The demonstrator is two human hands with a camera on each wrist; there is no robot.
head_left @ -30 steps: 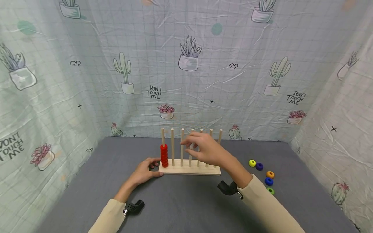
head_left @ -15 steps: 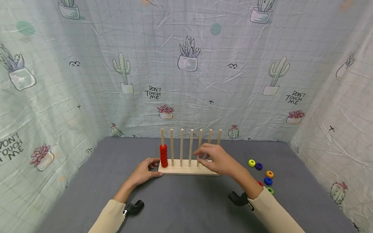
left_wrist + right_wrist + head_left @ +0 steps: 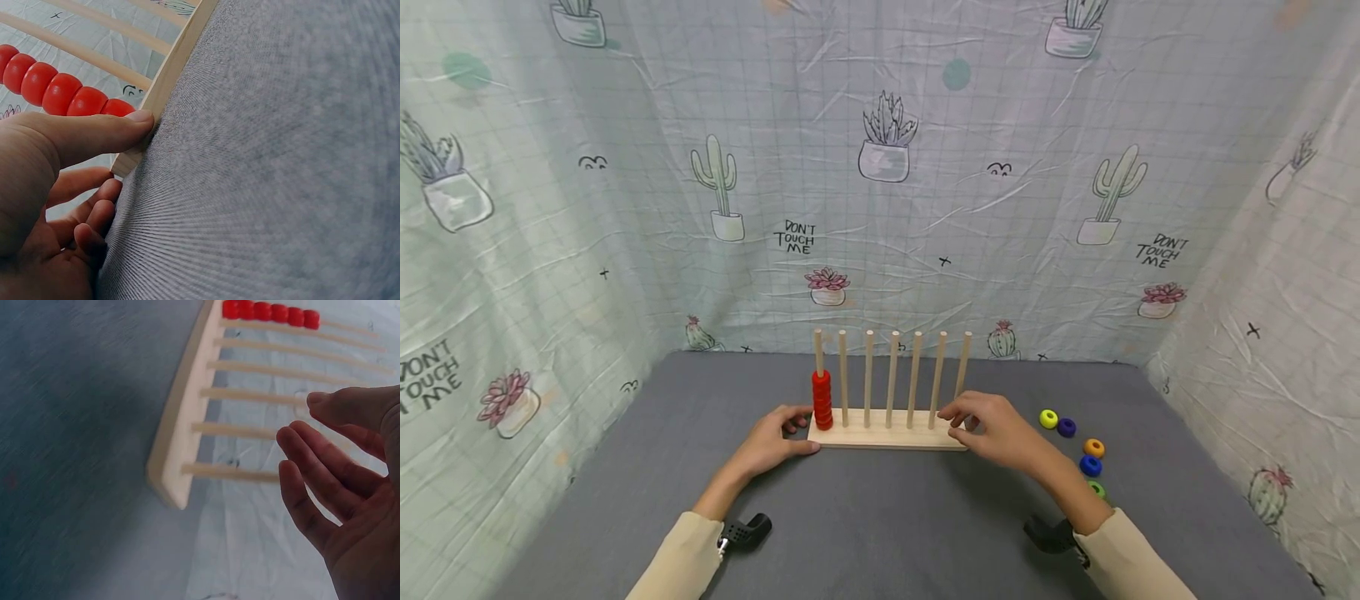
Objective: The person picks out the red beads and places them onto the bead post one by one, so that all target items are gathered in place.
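Observation:
A wooden peg stand point(image 3: 887, 438) with a row of several upright pegs stands on the grey table. Red beads point(image 3: 822, 401) are stacked on its leftmost peg; the other pegs are bare. My left hand point(image 3: 771, 442) holds the left end of the base, the thumb point(image 3: 106, 134) on its front edge and the fingers round the end. Near the stand's right end hovers my right hand point(image 3: 996, 429), its fingers loosely bent. Nothing shows between its thumb and fingers in the right wrist view, where the hand point(image 3: 350, 481) is apart from the base.
To the right on the table lie loose beads: a yellow bead point(image 3: 1048, 419), a purple bead point(image 3: 1067, 427), an orange bead point(image 3: 1094, 448), a blue bead point(image 3: 1091, 466) and a green bead point(image 3: 1097, 489), partly behind the right forearm. A cactus-print curtain point(image 3: 880, 208) surrounds the table.
My right hand has moved right and down, from above the middle pegs to the stand's right end. A red bead glimpsed near the right wrist is now hidden. The left hand stays in place.

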